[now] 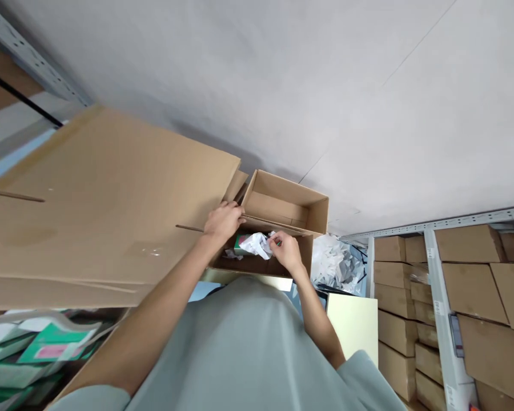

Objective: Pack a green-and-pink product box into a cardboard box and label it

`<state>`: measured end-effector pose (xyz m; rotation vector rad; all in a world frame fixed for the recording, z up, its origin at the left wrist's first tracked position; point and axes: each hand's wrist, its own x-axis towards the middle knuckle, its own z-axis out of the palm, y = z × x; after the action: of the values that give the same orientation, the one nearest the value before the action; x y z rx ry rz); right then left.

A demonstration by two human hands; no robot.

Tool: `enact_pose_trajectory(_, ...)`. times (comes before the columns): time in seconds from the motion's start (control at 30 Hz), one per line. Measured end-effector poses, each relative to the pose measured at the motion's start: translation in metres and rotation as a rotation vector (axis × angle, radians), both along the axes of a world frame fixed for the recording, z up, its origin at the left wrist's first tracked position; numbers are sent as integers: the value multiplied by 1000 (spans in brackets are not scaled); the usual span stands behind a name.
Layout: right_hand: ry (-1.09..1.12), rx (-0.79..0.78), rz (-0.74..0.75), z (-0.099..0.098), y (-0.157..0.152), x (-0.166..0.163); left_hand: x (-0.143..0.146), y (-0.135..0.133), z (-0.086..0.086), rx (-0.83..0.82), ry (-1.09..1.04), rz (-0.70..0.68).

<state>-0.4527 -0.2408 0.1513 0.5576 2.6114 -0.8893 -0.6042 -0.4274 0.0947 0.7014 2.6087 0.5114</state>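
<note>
Left hand: fingers curled over the rim of the open cardboard box. Right hand: fingertips pinched on crumpled white paper inside it. Green packet beneath the paper, mostly hidden. Box floor shadowed, unclear.

The bottom of the open box is hidden behind crumpled paper and both hands. The green packet is mostly covered. The shelf boxes are cut off at the right edge.
</note>
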Motion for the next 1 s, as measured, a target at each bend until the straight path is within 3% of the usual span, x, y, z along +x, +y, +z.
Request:
enact_pose_trajectory(0.1,5,57,-20,2,0,-1,0,0,3,-22,22,-53)
enact_pose_trajectory(0.23,96,24,-137,10,22,38,5,-10,9,119,88,-50)
enact_pose_trajectory(0.37,179,91,-351,19,57,92,36,-42,21,325,133,121)
enact_pose_trajectory(0.5,122,245,-506,16,75,127,83,-79,28,324,6,327)
enact_pose_trajectory(0.7,53,284,-530,3,57,143,122,-95,30,223,-80,445)
enact_pose_trajectory(0.8,4,314,-519,4,45,146,123,-96,34,160,-88,468)
enact_pose_trajectory(1.0,-48,368,-523,9,24,161,113,-111,38,197,-102,396)
